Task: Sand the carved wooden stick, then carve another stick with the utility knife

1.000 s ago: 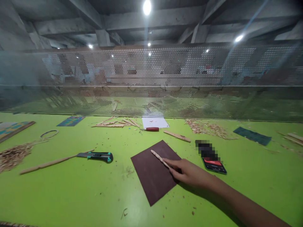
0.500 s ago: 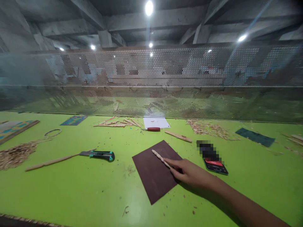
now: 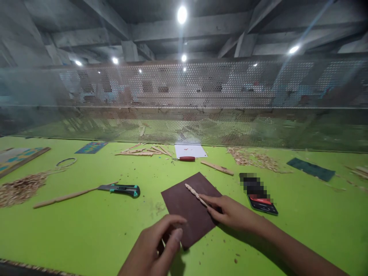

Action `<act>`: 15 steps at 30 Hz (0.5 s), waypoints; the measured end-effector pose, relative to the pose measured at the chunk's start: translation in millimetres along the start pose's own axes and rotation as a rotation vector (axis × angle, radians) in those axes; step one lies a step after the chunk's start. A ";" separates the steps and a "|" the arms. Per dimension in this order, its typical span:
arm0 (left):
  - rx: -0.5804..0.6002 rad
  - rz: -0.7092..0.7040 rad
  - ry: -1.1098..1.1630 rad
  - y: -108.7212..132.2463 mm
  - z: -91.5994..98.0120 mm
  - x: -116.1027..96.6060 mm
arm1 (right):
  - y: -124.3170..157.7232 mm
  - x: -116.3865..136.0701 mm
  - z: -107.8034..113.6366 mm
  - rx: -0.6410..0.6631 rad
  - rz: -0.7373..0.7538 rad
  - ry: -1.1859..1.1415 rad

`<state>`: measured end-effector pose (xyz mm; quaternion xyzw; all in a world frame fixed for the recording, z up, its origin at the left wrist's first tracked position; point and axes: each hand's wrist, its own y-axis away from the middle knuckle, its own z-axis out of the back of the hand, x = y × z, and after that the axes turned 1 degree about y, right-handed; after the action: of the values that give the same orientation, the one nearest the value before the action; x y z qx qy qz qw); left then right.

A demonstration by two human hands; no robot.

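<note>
A square brown sheet that looks like sandpaper [image 3: 188, 214] lies turned at an angle on the green table. Across it rests a thin carved wooden stick [image 3: 192, 190] with a wavy outline. My right hand [image 3: 227, 210] grips the near end of this stick between thumb and fingers, low over the sheet's right side. At the sheet's lower left corner is my left hand [image 3: 159, 243], its thumb and forefinger apart and nothing between them. Its other fingers are curled and partly hidden.
A utility knife [image 3: 123, 189] lies left, its blade by a long wooden stick [image 3: 64, 198]. A phone [image 3: 258, 195] is at right. Beyond are a red-handled tool [image 3: 186, 158], a flat wooden piece [image 3: 217, 168], wood shavings [image 3: 255, 159] and a perforated metal screen [image 3: 184, 107].
My left hand has come into view from below and reached the sheet's lower left corner. The right hand keeps its hold on the carved stick, almost unmoved.
</note>
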<state>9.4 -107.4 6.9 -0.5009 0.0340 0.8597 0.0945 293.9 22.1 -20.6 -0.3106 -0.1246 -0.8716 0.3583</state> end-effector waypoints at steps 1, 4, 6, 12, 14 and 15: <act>0.028 -0.035 -0.080 -10.2 3.5 -10.2 | 0.1 0.6 0.2 -0.002 0.003 -0.003; 0.146 -0.153 -0.294 -43.0 10.8 -15.4 | 0.7 3.3 1.5 -0.006 0.005 -0.017; 0.203 -0.246 -0.438 -70.8 14.6 -2.5 | 1.3 6.2 3.2 -0.005 -0.003 -0.031; 0.027 -0.219 -0.434 -147.6 23.1 47.7 | 3.7 15.3 7.4 -0.029 -0.044 -0.127; -0.033 -0.195 -0.374 -155.4 24.8 57.0 | 4.2 14.9 6.0 -0.029 -0.065 -0.165; -0.049 -0.191 -0.341 -156.0 25.6 59.8 | 4.3 14.1 5.0 -0.028 -0.075 -0.183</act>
<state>-10.5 57.0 -26.6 -0.3509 -0.0511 0.9199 0.1677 291.4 13.5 -7.9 -0.3889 -0.1558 -0.8540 0.3084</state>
